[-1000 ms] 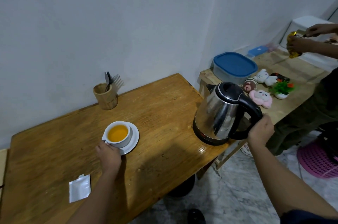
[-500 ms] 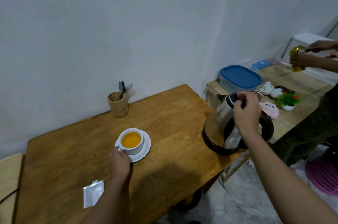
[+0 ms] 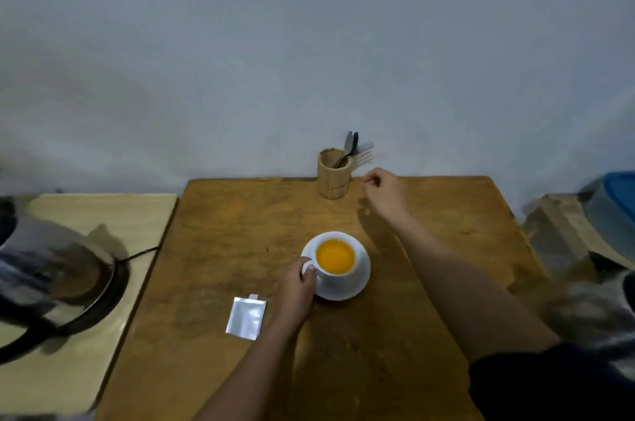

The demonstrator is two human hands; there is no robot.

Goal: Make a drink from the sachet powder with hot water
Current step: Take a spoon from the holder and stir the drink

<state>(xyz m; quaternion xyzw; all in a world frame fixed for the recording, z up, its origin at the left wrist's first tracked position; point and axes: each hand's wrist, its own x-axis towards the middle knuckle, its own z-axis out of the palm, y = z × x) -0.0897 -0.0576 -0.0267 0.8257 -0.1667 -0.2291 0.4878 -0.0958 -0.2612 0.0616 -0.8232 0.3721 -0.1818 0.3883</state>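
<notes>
Grey bare wall backs a worn wooden bench (image 3: 429,248), and near its middle a white cup (image 3: 338,264) of orange drink stands on a white saucer (image 3: 357,286). The liquid sits close to the rim. The person's left hand (image 3: 297,288) is pinched on the cup's handle, fingers curled tight around it. The right hand (image 3: 385,192) hangs just beside a round wooden cutlery holder (image 3: 332,176) at the wall edge, fingers loosely curled and holding nothing that I can see. A metal spoon (image 3: 349,145) and a pale fork (image 3: 365,154) stick up out of that holder. A torn silver sachet (image 3: 245,317) lies flat on the bench, near the left wrist.

My guess is the spoon comes next, for stirring. The holder looks light and stands right at the back edge, so a careless tug on the spoon could tip it or drag the fork out with it. The cup is the bigger worry: it is full and hot by the task's account, so a hard stir or a jolt from the left hand could slop drink onto the saucer or the fingers. On a paler side surface to the left, a blurred steel kettle (image 3: 51,269) with a dark cord (image 3: 141,253) sits close to the bench; a swinging elbow could catch it.
</notes>
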